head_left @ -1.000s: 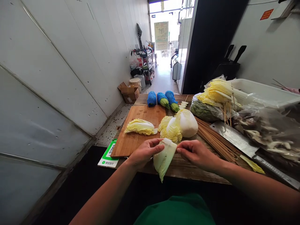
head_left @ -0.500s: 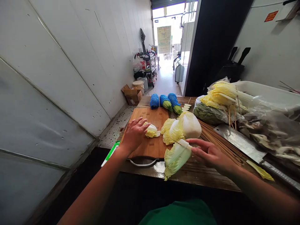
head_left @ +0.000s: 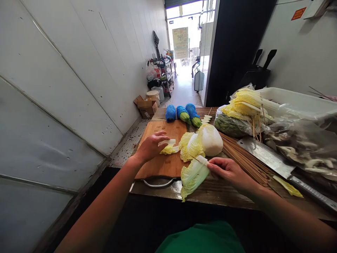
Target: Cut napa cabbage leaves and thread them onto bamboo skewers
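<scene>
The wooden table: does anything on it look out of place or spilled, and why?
A yellow leaf strip lies alone beside the cleaver handle, apart from the cabbage leaf in the right hand; it looks like a stray scrap. Nothing appears spilled.

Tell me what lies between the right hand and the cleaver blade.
In the head view, a bundle of thin wooden skewers lies between the right hand and the cleaver blade.
</scene>
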Tool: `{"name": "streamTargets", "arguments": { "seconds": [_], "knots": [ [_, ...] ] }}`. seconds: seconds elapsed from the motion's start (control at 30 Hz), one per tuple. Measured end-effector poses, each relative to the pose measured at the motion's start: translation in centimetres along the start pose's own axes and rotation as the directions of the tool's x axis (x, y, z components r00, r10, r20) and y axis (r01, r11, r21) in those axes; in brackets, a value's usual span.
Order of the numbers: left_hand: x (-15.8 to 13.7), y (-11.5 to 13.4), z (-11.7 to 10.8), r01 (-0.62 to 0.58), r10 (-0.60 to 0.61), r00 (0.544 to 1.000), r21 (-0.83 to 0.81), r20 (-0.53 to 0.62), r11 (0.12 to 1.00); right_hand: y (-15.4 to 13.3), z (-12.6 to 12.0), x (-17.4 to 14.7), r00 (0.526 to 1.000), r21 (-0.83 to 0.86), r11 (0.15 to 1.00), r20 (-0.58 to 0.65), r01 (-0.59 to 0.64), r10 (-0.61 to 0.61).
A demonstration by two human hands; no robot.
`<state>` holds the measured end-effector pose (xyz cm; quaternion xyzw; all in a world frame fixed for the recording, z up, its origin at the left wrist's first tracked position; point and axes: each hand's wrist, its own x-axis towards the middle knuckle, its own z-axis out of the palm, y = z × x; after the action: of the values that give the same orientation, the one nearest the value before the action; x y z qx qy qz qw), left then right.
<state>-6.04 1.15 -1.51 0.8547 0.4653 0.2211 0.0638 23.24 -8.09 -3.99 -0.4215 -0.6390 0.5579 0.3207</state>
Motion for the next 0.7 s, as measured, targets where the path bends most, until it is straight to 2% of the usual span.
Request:
{"name": "streamTargets", "arguments": {
  "seconds": [0.1, 0.17, 0.23, 0.3, 0.4, 0.47, 0.5, 0.53, 0.57, 0.6, 0.63, 0.7],
  "knots": [
    [0.0, 1.2, -1.0, 0.101, -0.112, 0.993, -0.215, -0.042, 0.971, -0.3, 0.3, 0.1, 1.0, -0.011, 1.0, -0.001, 0.006, -0.006],
    [-0.2, 2.6, -2.2, 0.21, -0.252, 0.967, -0.427, -0.041, 0.879, -0.6, 0.5, 0.2, 1.0, -0.013, 1.0, -0.011, 0.019, -0.02],
    [-0.7, 4.1, -3.3, 0.307, -0.346, 0.936, -0.649, 0.071, 0.697, -1.1, 0.8, 0.2, 0.999, 0.014, 0.999, -0.024, 0.028, -0.028],
    [-1.4, 5.5, -3.8, 0.386, -0.349, 0.907, -0.795, 0.235, 0.468, -1.6, 1.2, 0.3, 0.999, 0.053, 0.998, -0.039, 0.039, -0.037],
    [-2.4, 6.5, -3.2, 0.476, -0.305, 0.859, -0.861, 0.412, 0.178, -2.3, 1.6, 0.4, 0.997, 0.052, 0.997, -0.05, 0.063, -0.06],
    [-3.0, 6.4, -2.3, 0.517, -0.295, 0.826, -0.854, 0.481, 0.057, -2.4, 1.7, 0.5, 0.997, 0.03, 0.997, -0.038, 0.075, -0.073],
    [-3.2, 6.1, -1.8, 0.539, -0.291, 0.81, -0.842, 0.509, 0.028, -2.4, 1.7, 0.5, 0.997, 0.024, 0.997, -0.03, 0.077, -0.077],
    [-3.5, 5.9, -1.4, 0.558, -0.291, 0.799, -0.83, 0.527, 0.029, -2.3, 1.7, 0.6, 0.997, 0.018, 0.997, -0.024, 0.078, -0.078],
    [-3.7, 5.7, -1.1, 0.565, -0.296, 0.798, -0.822, 0.524, 0.068, -2.2, 1.7, 0.6, 0.997, 0.009, 0.997, -0.022, 0.077, -0.077],
    [-3.8, 5.5, -0.9, 0.552, -0.305, 0.815, -0.82, 0.492, 0.153, -2.1, 1.6, 0.6, 0.997, -0.005, 0.997, -0.023, 0.075, -0.075],
    [-3.9, 5.3, -0.8, 0.516, -0.308, 0.847, -0.808, 0.433, 0.284, -2.0, 1.5, 0.6, 0.997, -0.022, 0.997, -0.026, 0.071, -0.071],
    [-4.0, 5.3, -0.9, 0.367, -0.247, 0.93, -0.689, 0.272, 0.625, -1.7, 1.3, 0.7, 0.998, -0.048, 0.997, -0.023, 0.052, -0.053]
  ]
}}
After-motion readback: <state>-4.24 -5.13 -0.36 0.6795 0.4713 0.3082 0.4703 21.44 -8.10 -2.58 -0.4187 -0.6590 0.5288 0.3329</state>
